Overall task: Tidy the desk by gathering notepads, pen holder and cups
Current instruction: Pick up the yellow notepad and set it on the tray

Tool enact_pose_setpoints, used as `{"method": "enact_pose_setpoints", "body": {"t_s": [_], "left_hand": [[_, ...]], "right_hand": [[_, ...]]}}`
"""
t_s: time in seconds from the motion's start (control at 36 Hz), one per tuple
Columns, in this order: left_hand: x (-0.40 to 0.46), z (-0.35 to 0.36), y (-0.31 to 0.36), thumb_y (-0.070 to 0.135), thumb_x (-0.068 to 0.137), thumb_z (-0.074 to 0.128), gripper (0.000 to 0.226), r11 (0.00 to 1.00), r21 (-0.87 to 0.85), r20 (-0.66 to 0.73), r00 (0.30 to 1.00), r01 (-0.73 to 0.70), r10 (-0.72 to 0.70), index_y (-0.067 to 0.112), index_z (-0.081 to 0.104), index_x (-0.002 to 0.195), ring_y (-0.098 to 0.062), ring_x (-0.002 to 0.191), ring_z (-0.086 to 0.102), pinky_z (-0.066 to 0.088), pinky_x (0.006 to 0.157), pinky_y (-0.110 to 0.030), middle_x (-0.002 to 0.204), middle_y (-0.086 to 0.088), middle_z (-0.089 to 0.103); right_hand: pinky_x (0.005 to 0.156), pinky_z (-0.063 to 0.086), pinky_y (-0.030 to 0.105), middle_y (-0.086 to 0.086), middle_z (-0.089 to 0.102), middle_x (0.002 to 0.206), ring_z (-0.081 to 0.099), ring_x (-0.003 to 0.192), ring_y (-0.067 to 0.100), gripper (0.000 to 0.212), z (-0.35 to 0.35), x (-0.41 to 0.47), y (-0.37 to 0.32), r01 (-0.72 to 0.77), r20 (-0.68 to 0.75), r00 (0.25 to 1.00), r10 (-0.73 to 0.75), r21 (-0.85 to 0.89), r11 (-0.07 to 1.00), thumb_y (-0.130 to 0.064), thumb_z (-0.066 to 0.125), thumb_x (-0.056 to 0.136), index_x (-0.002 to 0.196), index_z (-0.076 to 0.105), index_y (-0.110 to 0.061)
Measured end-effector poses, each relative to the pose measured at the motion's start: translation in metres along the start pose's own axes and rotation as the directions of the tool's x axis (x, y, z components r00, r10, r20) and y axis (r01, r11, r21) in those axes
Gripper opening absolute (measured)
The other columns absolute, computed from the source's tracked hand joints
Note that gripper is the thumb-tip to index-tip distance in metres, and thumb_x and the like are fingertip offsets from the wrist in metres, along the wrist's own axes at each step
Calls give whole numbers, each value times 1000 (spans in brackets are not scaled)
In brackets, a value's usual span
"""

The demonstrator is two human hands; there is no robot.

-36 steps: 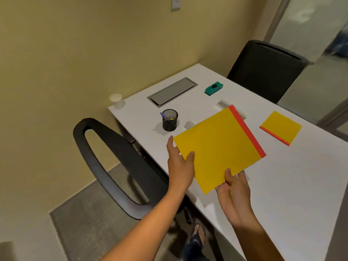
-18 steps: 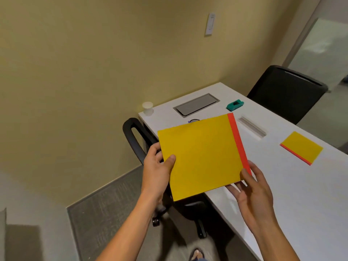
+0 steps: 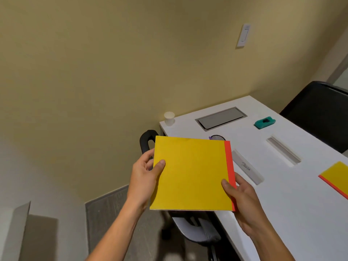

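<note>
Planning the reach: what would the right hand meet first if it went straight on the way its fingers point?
Probably the grey nameplate on the desk, just beyond the right hand holding the yellow notepad; depth is unclear.

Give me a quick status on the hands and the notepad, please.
Left hand and right hand both grip yellow notepad, lifted off desk. Second notepad, paper cup remain. Nothing blocking.

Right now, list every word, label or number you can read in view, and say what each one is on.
"PANDA": handwritten-style lettering on the long white strip lying on the desk, read with some doubt because it is small and slanted.
Yellow notepad in the left hand and right hand: no text visible.
Paper cup, green block, wall switch: no legible text.
</note>
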State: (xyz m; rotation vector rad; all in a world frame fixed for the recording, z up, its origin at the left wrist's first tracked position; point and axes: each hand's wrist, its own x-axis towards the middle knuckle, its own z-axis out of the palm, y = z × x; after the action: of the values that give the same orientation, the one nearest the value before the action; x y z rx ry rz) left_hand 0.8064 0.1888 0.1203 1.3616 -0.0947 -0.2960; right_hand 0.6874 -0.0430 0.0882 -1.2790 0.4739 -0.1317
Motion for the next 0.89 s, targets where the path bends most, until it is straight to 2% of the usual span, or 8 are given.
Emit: {"method": "enact_pose_setpoints", "body": {"t_s": [0.11, 0.22, 0.31, 0.5, 0.61, 0.67, 0.81, 0.89], "left_hand": [[13, 7, 1, 9, 98, 58, 25, 1000, -9, -24, 999, 21, -21, 19, 63, 121, -24, 94, 75, 59, 69, -27, 106, -6, 77], [30, 7, 3, 11, 98, 58, 23, 999, 37, -17, 999, 31, -31, 22, 66, 116, -21, 93, 75, 58, 68, -23, 105, -3, 77], [46, 2, 4, 8, 98, 59, 24, 997, 73, -8, 1000, 26, -26, 21, 68, 115, -17, 90, 75, 56, 66, -20, 104, -1, 78], [95, -16, 12, -2, 98, 53, 34, 990, 142, 160, 987, 7, -30, 19, 67, 121, -14, 99, 74, 55, 72, -17, 110, 2, 76], [130, -37, 18, -5, 97, 53, 37, 988, 152, 224, 974, -17, -18, 18, 66, 122, -10, 100, 72, 54, 73, -15, 111, 5, 76], [147, -47, 25, -6, 96, 52, 40, 986, 162, 254, 967, -42, 0, 23, 68, 118, -7, 94, 73, 54, 70, -14, 106, 8, 77], [191, -62, 52, -4, 95, 51, 65, 961, 243, 348, 937, -129, 37, 58, 70, 97, -2, 90, 72, 52, 69, -11, 98, 22, 75], [215, -68, 66, -6, 95, 51, 64, 957, 245, 399, 916, -153, 44, 56, 67, 99, 1, 90, 71, 53, 69, -13, 96, 26, 74]], "right_hand": [[81, 61, 35, -7, 74, 119, 72, 106, 19, 40, 1, 20, -1, 7, -32, 999, -7, -4, 1000, -32, 66, 86, 125, 60, -35], [89, 57, 42, -7, 74, 118, 72, 107, 18, 34, 5, 38, -2, 27, -90, 996, -25, 19, 999, -23, 61, 95, 127, 60, -34], [88, 57, 42, -7, 74, 117, 72, 105, 18, 30, 15, 48, -3, 35, -150, 988, -24, 73, 997, -20, 59, 98, 124, 61, -35], [97, 54, 45, -6, 73, 121, 70, 110, 20, 29, 49, 69, 1, 43, -286, 958, -16, 88, 995, -21, 57, 100, 127, 59, -33], [94, 54, 42, -5, 75, 117, 72, 106, 20, 28, 75, 79, -4, 84, -318, 946, -63, 52, 995, -15, 61, 98, 122, 64, -29], [91, 56, 40, -3, 76, 116, 73, 104, 20, 28, 89, 85, -11, 120, -346, 932, -105, 22, 993, -13, 64, 96, 121, 67, -26], [73, 59, 22, -3, 76, 115, 74, 102, 19, 29, 127, 100, -43, 206, -394, 894, -215, -66, 976, -14, 62, 98, 126, 66, -22], [78, 61, 30, -6, 75, 117, 73, 102, 18, 29, 145, 104, -57, 236, -426, 868, -255, -100, 967, -18, 59, 101, 128, 65, -24]]}}
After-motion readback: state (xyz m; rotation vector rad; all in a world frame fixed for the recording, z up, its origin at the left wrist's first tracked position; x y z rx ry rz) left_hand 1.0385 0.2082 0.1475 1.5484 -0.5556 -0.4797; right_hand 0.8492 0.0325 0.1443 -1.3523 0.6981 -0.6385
